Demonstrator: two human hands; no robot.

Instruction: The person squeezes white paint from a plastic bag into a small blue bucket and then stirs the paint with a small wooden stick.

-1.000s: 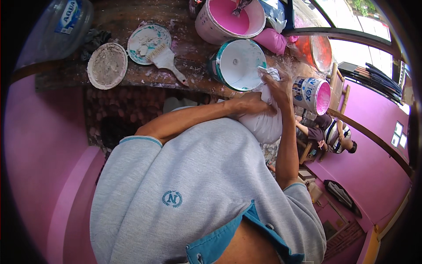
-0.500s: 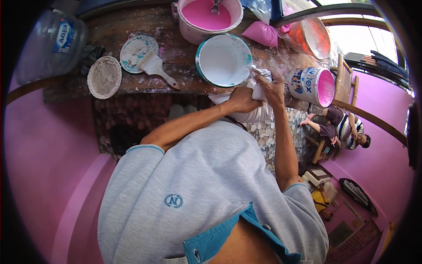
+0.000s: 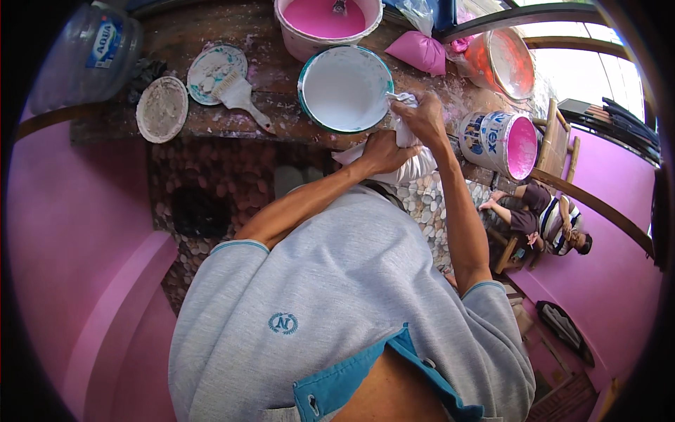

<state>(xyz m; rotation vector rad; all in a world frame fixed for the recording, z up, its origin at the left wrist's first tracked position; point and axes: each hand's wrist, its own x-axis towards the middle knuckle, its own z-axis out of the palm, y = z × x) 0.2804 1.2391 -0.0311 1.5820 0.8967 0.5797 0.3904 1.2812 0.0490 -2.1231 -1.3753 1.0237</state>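
Both hands hold a white plastic bag [image 3: 408, 169] of white stuff just in front of a teal-rimmed bucket of white paint [image 3: 344, 88]. My left hand [image 3: 383, 151] grips the bag's body from the left. My right hand [image 3: 422, 116] pinches the bag's twisted top beside the bucket's right rim. The bag rests against the edge of the paint-spattered wooden counter [image 3: 281, 119]. My grey shirt fills the lower view and hides what lies under my arms.
On the counter: a bucket of pink paint [image 3: 327, 21], a pink bag [image 3: 418, 53], a tipped can pink inside [image 3: 503, 141], an orange basin [image 3: 503, 60], a brush [image 3: 239, 95] by two lids, a water jug [image 3: 88, 53]. A person sits lower right [image 3: 545, 218]. Pink walls.
The view has tilted so the counter and buckets sit higher and more central. My hands stay on the white bag by the bucket of white paint; the right hand now pinches its top.
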